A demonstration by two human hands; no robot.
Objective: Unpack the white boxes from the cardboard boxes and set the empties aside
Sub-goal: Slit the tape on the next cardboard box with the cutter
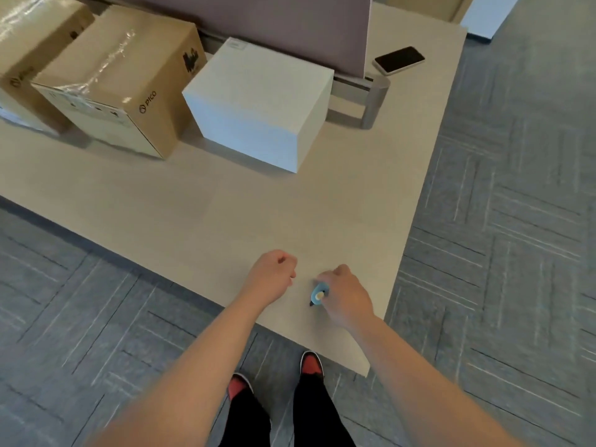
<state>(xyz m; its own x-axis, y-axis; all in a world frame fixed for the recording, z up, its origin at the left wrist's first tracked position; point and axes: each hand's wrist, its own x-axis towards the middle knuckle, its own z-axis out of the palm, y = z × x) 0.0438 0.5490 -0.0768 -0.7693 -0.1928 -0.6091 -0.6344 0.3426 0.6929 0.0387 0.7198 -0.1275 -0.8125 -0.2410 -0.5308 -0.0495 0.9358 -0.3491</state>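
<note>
Big pale beige desk takes up most of the scene. Along its back sits a brown cardboard box marked PICO, with a second brown cardboard box touching its left side. Both are sealed with clear tape. Just right of them a plain white cube-ish box stands on the desk. A black smartphone lies near the far right corner. At the front edge, the left hand is balled up, grip closed on nothing — the right hand has its grip clamped round a small light-blue cutter, dark tip pointing back toward the person.
</note>
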